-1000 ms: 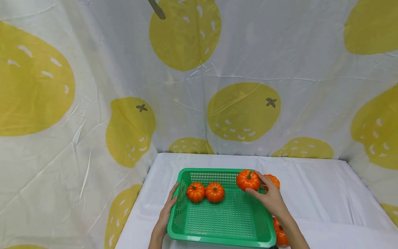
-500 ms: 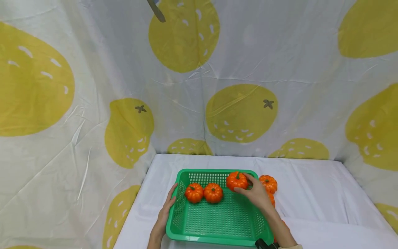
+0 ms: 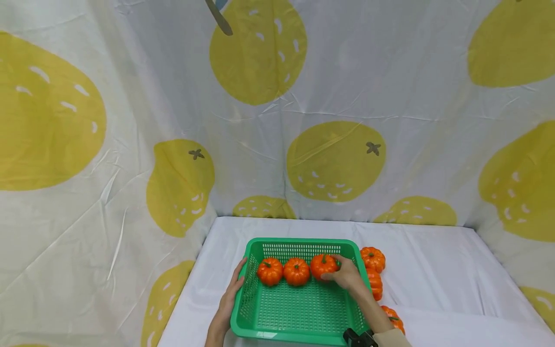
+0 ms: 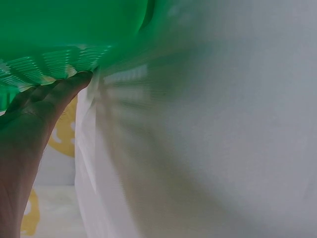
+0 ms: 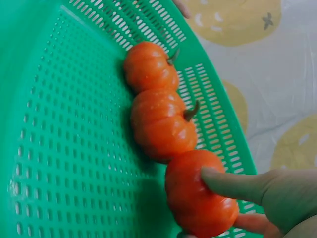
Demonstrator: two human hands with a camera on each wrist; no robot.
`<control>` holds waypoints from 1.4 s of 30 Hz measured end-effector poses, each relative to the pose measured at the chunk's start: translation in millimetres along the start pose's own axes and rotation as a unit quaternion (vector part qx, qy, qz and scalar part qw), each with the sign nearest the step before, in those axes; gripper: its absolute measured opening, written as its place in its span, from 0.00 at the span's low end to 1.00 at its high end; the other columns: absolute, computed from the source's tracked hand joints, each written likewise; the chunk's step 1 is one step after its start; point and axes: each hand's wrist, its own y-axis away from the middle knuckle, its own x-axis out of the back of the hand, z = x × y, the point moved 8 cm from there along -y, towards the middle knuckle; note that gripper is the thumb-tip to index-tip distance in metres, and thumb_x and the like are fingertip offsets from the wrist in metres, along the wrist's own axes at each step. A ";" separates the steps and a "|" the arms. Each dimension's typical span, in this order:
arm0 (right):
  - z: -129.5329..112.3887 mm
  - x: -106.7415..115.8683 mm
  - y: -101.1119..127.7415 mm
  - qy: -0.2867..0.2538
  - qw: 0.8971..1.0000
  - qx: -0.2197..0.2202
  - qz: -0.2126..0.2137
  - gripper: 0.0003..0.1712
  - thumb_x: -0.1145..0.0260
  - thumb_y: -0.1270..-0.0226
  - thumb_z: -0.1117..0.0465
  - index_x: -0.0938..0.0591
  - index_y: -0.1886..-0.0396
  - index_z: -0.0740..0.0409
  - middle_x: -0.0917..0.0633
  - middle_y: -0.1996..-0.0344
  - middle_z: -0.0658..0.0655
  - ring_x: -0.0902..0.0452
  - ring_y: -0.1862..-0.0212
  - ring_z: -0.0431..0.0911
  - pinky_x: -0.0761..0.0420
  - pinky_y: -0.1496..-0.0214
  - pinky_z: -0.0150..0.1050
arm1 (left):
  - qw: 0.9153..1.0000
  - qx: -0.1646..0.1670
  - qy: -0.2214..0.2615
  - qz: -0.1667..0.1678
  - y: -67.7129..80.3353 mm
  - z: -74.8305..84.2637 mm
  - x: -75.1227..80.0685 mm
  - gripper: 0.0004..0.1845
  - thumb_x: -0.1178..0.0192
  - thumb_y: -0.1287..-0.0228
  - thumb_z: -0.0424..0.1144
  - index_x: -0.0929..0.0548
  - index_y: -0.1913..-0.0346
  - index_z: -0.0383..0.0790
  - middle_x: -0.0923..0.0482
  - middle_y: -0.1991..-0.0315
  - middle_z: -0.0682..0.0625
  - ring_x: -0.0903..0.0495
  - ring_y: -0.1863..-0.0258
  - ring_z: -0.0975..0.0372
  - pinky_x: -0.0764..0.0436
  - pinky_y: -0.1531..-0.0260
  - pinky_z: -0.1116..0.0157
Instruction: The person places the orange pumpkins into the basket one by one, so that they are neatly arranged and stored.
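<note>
Orange pumpkin (image 3: 323, 266) pinched in right hand (image 3: 347, 276) grip inside green basket (image 3: 299, 311); left hand (image 3: 231, 294) flat-fingered on its wall.

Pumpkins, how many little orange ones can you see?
6. Three pumpkins sit in a row in the green basket, and held by the right hand. Three lie on the cloth right of it. More may be hidden.
</note>
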 end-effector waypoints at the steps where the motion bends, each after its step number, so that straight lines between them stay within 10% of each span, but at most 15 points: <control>1: 1.0 -1.2 -1.0 0.004 1.000 -0.001 -0.001 0.45 0.20 0.48 0.67 0.28 0.31 0.75 0.22 0.39 0.79 0.23 0.41 0.68 0.23 0.37 0.62 | 1.000 -0.001 0.000 0.001 -0.3 0.4 0.4 0.29 0.63 0.16 0.56 0.49 0.17 0.64 0.62 0.14 0.51 0.65 0.16 0.48 0.65 0.23 0.36; 13: 20.0 -12.6 -2.0 0.032 0.999 -0.004 -0.022 0.45 0.18 0.54 0.69 0.26 0.34 0.76 0.20 0.42 0.78 0.22 0.43 0.67 0.21 0.41 0.60 | 1.000 0.023 -0.010 0.003 5.8 -6.4 -0.2 0.29 0.64 0.16 0.57 0.50 0.17 0.67 0.62 0.14 0.51 0.58 0.18 0.49 0.53 0.24 0.41; 34: 5.8 -4.6 -2.3 0.089 0.995 0.018 -0.035 0.46 0.19 0.48 0.66 0.30 0.32 0.79 0.24 0.38 0.80 0.26 0.38 0.73 0.22 0.38 0.62 | 1.000 0.002 0.003 0.000 -0.6 2.1 -0.4 0.29 0.63 0.15 0.55 0.49 0.17 0.64 0.62 0.14 0.51 0.64 0.16 0.48 0.64 0.23 0.37; 42: -6.1 15.3 23.3 -0.019 0.998 0.022 -0.063 0.47 0.28 0.32 0.59 0.41 0.23 0.73 0.35 0.27 0.80 0.39 0.26 0.75 0.28 0.32 0.65 | 1.000 0.001 -0.008 0.001 0.2 1.1 1.5 0.29 0.64 0.15 0.55 0.49 0.17 0.64 0.62 0.14 0.51 0.62 0.16 0.48 0.62 0.23 0.37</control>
